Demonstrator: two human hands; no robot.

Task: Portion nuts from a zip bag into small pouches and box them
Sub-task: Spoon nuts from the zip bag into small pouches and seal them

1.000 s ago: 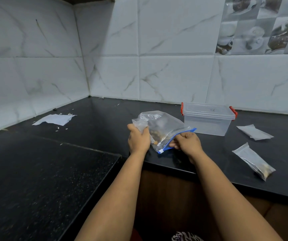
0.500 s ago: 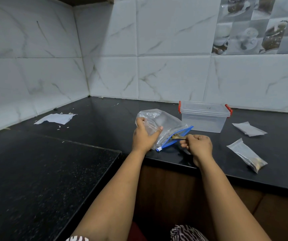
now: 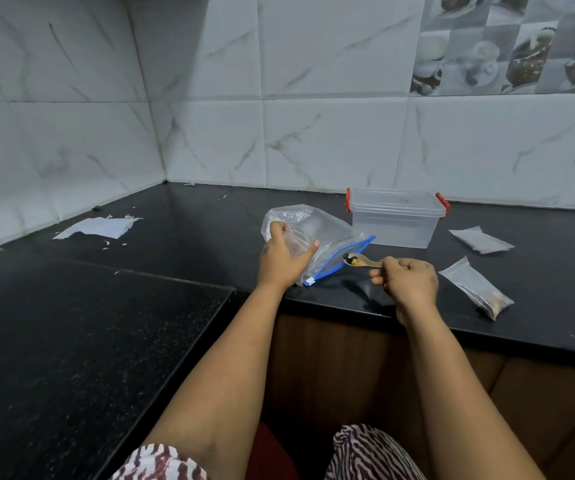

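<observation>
A clear zip bag (image 3: 327, 237) with a blue zipper edge lies on the black counter (image 3: 192, 237). My left hand (image 3: 284, 258) grips a small clear pouch (image 3: 294, 240) against the bag's left side. My right hand (image 3: 407, 280) pinches the handle of a small wooden spoon (image 3: 360, 262). The spoon's bowl holds a few nuts just outside the bag's blue mouth. Behind the bag stands a clear plastic box (image 3: 397, 220) with red clips, lid on. To the right lie a pouch with nuts in its end (image 3: 476, 289) and another flat pouch (image 3: 480, 240).
A torn white paper piece (image 3: 100, 227) with scraps lies at the far left of the counter. White marble tiles rise behind. A lower counter section (image 3: 71, 341) runs along my left. The counter's front edge is just under my wrists.
My right hand has drawn the spoon out of the zip bag toward the right, now loaded with nuts. My left hand shifted its grip on the small pouch beside the bag.
</observation>
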